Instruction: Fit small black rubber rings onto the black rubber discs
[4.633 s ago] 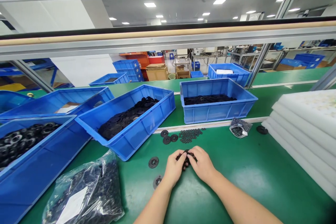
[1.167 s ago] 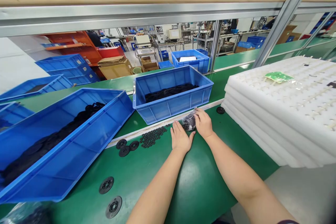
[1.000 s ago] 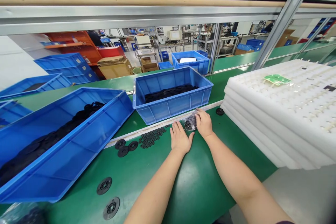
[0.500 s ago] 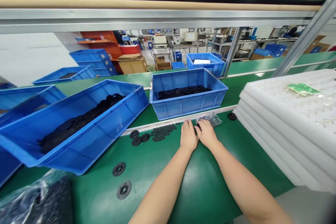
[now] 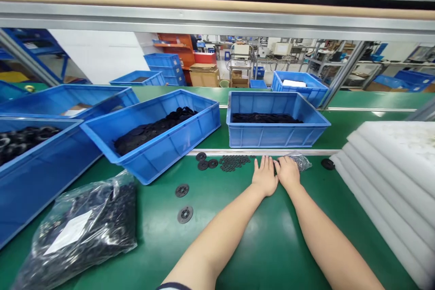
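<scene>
Head view: a green work surface (image 5: 258, 240) runs across the frame, bearing everything below. At the far left stands a large blue bin (image 5: 41, 167) of black ring parts; beside it, a tilted blue bin (image 5: 159, 145) holds flat black discs, and a level blue bin (image 5: 275, 129) with dark contents sits behind the hands. A stack of white foam trays (image 5: 390, 176) occupies the right edge. Near the lower left lies a big clear bag (image 5: 81, 231) of black parts with a white label. Both forearms reach forward from the bottom edge. The left hand (image 5: 265, 176) lies flat, palm down, fingers spread on the surface, gripping nothing. The right hand (image 5: 288, 172) lies just beside it, touching it, fingers curled over the near end of a small clear bag (image 5: 301, 160) of black parts; whether the fingers actually pinch the bag cannot be told. Left of the hands lies a loose cluster of small black washers (image 5: 234, 162), then three dark discs (image 5: 205, 163) near the white strip. Two larger discs (image 5: 183, 201) lie apart, nearer the camera. One single disc (image 5: 328, 163) rests between the small bag and the foam trays.
</scene>
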### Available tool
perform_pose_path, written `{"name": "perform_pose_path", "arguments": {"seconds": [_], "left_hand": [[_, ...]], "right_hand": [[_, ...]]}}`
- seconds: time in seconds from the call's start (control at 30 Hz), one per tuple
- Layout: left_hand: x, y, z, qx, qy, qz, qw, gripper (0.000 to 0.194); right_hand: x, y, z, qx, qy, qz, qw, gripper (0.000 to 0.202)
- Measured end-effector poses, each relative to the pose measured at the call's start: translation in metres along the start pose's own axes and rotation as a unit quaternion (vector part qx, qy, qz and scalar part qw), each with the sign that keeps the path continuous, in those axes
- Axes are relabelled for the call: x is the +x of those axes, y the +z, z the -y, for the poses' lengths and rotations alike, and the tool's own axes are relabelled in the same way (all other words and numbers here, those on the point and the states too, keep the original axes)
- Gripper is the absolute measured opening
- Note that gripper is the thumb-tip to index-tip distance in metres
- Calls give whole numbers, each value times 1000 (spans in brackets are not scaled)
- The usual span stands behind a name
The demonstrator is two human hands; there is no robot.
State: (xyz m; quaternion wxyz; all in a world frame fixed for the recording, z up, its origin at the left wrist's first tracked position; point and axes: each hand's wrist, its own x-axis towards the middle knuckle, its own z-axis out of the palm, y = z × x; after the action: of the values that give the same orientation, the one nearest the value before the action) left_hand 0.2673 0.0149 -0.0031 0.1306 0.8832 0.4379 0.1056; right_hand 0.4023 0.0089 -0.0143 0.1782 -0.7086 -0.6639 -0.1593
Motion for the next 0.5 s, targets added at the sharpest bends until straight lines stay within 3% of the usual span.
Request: {"name": "perform_pose_path", "arguments": {"seconds": [0.17, 0.3, 0.4, 0.5], "left_hand": [[-34, 0, 3, -2, -37, -85, 996, 78], [-97, -8, 18, 31, 11, -128, 991, 78], [-156, -20, 52, 75, -14, -153, 985, 76], [-202, -35, 101, 135, -128, -175, 967, 75]], "right_hand": [[3, 0, 2, -36, -120, -21, 992, 36], [4, -3, 9, -46, -193, -37, 979, 39], [1, -3, 16, -20, -198, -32, 979, 40], [-2, -2, 26, 18, -168, -8, 986, 40]]}}
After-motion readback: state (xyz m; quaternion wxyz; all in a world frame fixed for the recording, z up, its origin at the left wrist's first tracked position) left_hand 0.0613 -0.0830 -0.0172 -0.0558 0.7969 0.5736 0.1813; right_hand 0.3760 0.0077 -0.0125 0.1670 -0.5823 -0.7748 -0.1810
